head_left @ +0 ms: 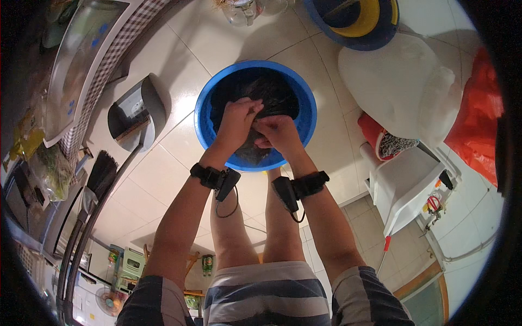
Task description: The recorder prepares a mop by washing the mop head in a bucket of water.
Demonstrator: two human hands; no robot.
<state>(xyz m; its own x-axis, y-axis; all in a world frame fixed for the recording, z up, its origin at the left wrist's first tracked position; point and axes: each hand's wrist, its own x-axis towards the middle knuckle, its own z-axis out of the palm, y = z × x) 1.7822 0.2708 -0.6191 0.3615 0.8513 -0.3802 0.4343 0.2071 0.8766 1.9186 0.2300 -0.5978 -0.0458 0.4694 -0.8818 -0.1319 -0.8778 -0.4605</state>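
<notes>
A round blue plastic basin (200,112) stands on the tiled floor in front of my legs. Dark, wrinkled material (281,91), apparently wet cloth, fills most of it. Over the basin's left half is my left hand (238,120), with its fingers bent toward the middle. My right hand (279,130) is beside it, slightly lower in the picture, with curled fingers close to the left fingertips. Dark material shows between and below both hands. Whether the fingers pinch any of it is hard to make out. Each wrist wears a black strap with a small black device.
A long-handled dustpan (157,106) and a broom (102,173) stand at left, beside a checked-cloth edge (98,69). Glass jars (242,14) and a dark blue basin (355,40) are beyond. At right are a large whitish object (391,81), a red plastic bag (477,118) and a white sink (403,179).
</notes>
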